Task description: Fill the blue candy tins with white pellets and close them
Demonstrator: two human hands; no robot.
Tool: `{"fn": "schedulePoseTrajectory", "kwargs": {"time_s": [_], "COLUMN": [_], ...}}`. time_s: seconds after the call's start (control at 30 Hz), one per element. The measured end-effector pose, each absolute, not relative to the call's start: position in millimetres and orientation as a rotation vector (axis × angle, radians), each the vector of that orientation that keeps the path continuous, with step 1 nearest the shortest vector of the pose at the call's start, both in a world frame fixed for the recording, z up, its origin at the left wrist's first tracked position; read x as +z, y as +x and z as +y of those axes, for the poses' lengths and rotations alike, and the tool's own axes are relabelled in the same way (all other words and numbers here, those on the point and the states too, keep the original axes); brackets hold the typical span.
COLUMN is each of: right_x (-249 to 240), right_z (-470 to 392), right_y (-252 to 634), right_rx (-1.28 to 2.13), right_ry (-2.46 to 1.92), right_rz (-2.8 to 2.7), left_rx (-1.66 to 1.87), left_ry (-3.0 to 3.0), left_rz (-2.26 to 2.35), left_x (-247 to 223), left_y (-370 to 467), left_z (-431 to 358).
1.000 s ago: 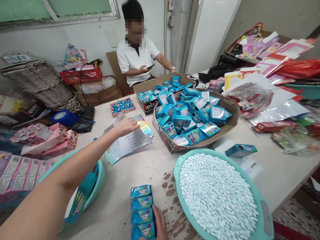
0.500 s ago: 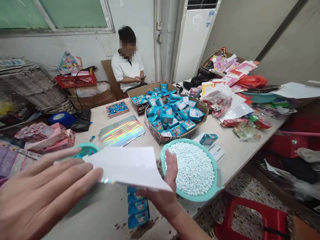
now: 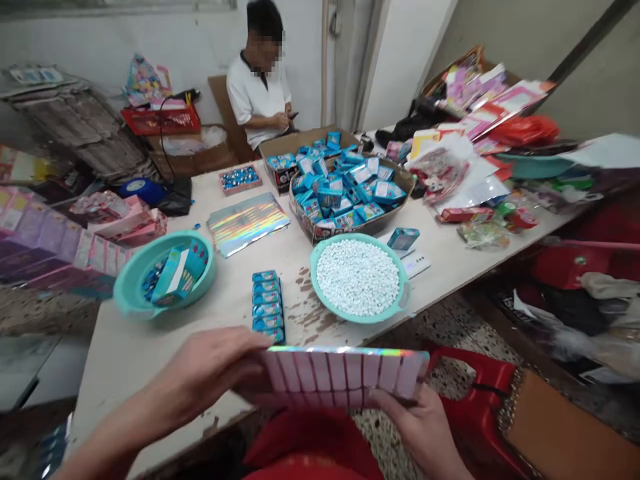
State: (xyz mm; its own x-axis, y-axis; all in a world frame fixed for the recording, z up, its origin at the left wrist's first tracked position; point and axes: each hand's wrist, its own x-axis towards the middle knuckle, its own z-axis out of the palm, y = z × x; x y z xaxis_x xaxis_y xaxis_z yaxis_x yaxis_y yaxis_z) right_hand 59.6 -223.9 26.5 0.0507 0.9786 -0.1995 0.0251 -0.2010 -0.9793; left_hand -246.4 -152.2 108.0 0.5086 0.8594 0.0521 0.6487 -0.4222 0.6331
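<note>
A shiny sheet (image 3: 345,373) with pale rectangles in rows is held up at the table's near edge. My left hand (image 3: 215,363) grips its left end, fingers behind it. At the right end my right hand (image 3: 417,413) has its thumb on the front face. Just beyond the sheet stands a row of small blue boxes (image 3: 267,303). Right of that row is a teal basin of white pellets (image 3: 359,277). A second teal basin (image 3: 203,290) at the left holds a blue carton and small blue pieces. Silvery sheets (image 3: 249,223) lie flat farther back.
Cartons full of blue boxes (image 3: 350,193) stand at the table's back. A small tray of blue pieces (image 3: 240,179) is left of them. A seated person (image 3: 263,87) holds a phone. Packaging piles (image 3: 460,167) fill the right; a red stool (image 3: 475,413) stands below.
The view has tilted down. The sheet moved down and right, now showing its patterned face instead of plain white. My left hand, earlier flat with spread fingers, now grips its left end.
</note>
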Motion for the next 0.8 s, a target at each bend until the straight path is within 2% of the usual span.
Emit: {"fn": "schedulePoseTrajectory", "kwargs": {"time_s": [0.13,0.37,0.5,0.6,0.67,0.8], "right_x": [-30,-143,-176,-181,-173,-136], "right_z": [-244,-247,-246,-245,-241,-222], "right_y": [70,34,15,12,13,0], "right_rx": [1.411,1.522,1.665,1.699,1.497,0.632], "right_ry": [-1.626,-1.69,-1.655,-1.638,-1.686,-1.561], "right_rz": [-0.951,-0.862,-0.906,-0.964,-1.103,-1.702], "left_rx": [0.319,0.321,0.38,0.389,0.389,0.382], "left_ry": [1.791,1.577,1.369,1.403,1.494,1.637], "left_rz": [1.252,1.487,1.546,1.585,1.625,1.624], "left_x": [50,-45,-72,-81,-86,-89], "left_y": [-218,-237,-257,-266,-268,-266], "left_z": [-161,-179,-191,-197,-199,-199]}}
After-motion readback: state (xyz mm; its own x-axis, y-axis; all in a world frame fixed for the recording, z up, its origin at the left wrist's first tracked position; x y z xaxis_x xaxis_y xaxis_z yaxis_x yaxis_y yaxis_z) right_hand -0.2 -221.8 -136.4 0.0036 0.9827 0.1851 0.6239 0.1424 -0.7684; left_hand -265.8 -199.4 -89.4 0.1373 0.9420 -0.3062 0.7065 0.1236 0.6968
